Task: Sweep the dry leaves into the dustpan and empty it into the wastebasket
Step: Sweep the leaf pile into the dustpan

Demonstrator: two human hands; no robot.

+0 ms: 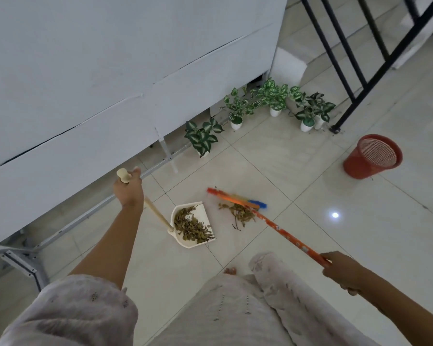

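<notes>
A white dustpan (180, 239) rests on the tiled floor, holding a heap of dry leaves (191, 226). My left hand (128, 189) grips the top of its long wooden handle (158, 216). A smaller pile of dry leaves (239, 214) lies on the floor just right of the pan's mouth. My right hand (341, 270) holds the orange stick of a broom (280, 229), whose orange and blue head (235, 199) lies on the far side of the loose pile. A red mesh wastebasket (371, 157) stands at the right, well apart from the dustpan.
Several potted plants (273, 98) stand along the white wall (110, 71) at the back. A black metal railing (355, 58) rises at the top right, its foot near the basket. A metal frame (23, 260) sits low at the left. My light trousers fill the bottom.
</notes>
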